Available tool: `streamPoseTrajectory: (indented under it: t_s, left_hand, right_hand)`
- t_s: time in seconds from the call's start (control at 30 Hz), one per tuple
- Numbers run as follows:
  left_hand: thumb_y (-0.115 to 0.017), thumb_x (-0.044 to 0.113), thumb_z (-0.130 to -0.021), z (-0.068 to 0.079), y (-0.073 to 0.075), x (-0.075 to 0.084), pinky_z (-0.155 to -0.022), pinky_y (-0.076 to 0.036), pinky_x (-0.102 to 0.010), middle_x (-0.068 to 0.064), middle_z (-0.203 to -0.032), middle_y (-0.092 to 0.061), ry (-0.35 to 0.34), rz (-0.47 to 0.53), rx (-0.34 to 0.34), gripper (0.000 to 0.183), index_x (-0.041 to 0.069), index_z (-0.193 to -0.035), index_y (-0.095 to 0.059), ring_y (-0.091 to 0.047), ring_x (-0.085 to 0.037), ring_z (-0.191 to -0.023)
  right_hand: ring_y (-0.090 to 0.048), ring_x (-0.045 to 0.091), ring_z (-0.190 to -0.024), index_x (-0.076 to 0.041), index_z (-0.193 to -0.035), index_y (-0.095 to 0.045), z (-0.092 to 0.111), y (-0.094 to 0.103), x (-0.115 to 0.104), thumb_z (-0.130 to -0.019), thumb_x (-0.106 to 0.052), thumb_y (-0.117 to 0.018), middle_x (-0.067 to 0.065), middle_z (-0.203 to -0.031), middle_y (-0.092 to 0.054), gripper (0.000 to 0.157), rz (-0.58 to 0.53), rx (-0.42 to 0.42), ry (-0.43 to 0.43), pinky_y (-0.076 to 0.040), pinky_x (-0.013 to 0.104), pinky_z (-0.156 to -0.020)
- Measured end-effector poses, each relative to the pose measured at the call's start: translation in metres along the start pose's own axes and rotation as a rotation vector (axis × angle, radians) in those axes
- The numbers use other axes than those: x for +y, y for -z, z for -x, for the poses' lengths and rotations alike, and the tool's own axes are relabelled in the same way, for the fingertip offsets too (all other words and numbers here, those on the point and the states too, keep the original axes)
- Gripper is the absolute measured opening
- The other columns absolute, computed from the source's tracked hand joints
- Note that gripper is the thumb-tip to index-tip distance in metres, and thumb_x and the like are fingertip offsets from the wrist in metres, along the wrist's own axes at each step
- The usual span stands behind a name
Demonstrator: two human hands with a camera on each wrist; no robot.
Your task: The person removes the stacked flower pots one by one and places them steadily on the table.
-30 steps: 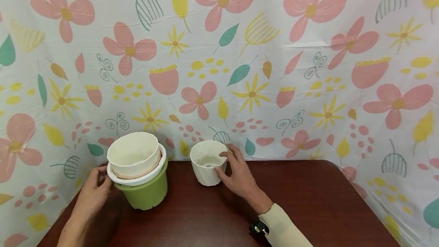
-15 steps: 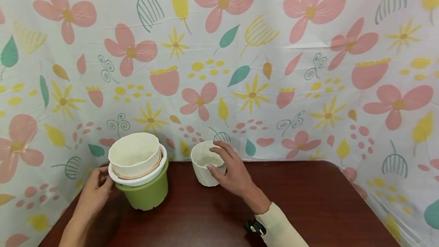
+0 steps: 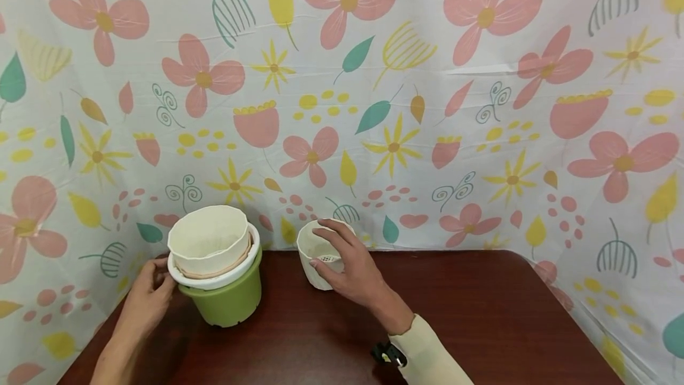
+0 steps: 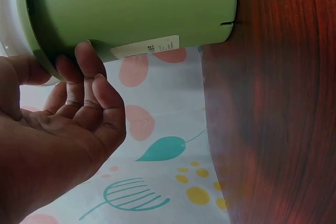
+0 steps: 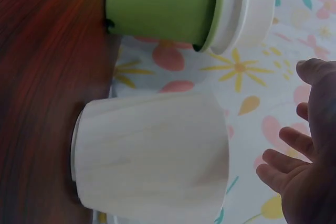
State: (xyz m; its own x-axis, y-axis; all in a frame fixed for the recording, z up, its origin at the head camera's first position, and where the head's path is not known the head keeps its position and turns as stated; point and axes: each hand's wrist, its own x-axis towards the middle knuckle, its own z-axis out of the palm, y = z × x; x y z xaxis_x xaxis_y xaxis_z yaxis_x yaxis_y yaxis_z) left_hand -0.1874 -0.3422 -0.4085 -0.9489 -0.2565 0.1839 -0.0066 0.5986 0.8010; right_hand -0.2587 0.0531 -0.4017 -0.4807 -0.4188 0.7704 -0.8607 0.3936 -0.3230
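Note:
On the left of the table in the head view stands a nested stack of flower pots: a green pot (image 3: 227, 306) outermost, then a white rim (image 3: 216, 283), a thin peach edge (image 3: 238, 267) and a faceted cream pot (image 3: 209, 236) on top. My left hand (image 3: 144, 299) grips the stack's rim from the left; the left wrist view shows its fingers (image 4: 89, 64) under the green lip. A separate white pot (image 3: 312, 260), with drain holes in its bottom, stands upright right of the stack. Over its right side hovers my right hand (image 3: 352, 269), fingers spread; the right wrist view shows them apart from the pot (image 5: 152, 156).
Both pots and stack rest on a dark red-brown wooden table (image 3: 454, 314). Behind it hangs a white flower-print cloth (image 3: 406, 76), close to the table's back edge. A black watch (image 3: 389, 354) sits at the right sleeve (image 3: 427, 352).
My right hand has moved left, from the white pot's right rim to farther across its opening. The left hand and the stack stay put.

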Motion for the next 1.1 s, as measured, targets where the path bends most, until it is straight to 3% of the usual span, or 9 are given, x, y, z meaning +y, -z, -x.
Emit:
streamPoseTrajectory:
  t_s: [0.2, 0.6, 1.1]
  left_hand:
    - [-0.043, 0.025, -0.115, 0.002, 0.0, 0.0, -0.062, -0.043, -0.029, -0.015, -0.099, -0.056, -0.012, 0.005, 0.003, 0.045, -0.006, -0.148, -0.04, -0.049, -0.015, -0.077]
    - [-0.042, 0.031, -0.115, -0.003, -0.001, 0.0, -0.068, -0.044, -0.029, -0.016, -0.11, -0.057, 0.066, -0.008, -0.008, 0.05, -0.004, -0.151, -0.037, -0.051, -0.021, -0.089]
    - [-0.042, 0.027, -0.116, -0.002, -0.001, 0.0, -0.065, -0.044, -0.029, -0.017, -0.106, -0.057, 0.022, 0.0, -0.013, 0.048, -0.007, -0.15, -0.036, -0.051, -0.02, -0.084]
  right_hand:
    - [-0.05, 0.025, -0.143, -0.016, -0.147, -0.059, -0.005, -0.005, -0.006, -0.095, -0.023, -0.083, 0.005, -0.157, -0.05, 0.059, -0.023, 0.006, 0.024, -0.049, 0.045, -0.111]
    - [-0.05, 0.024, -0.143, -0.018, -0.145, -0.061, -0.017, -0.019, -0.021, -0.095, -0.025, -0.083, 0.006, -0.155, -0.051, 0.055, -0.044, -0.01, 0.061, -0.048, 0.043, -0.113]
    - [-0.05, 0.02, -0.145, -0.012, -0.148, -0.057, -0.031, -0.044, -0.042, -0.095, -0.022, -0.083, 0.008, -0.159, -0.047, 0.059, -0.084, -0.052, 0.155, -0.045, 0.03, -0.115]
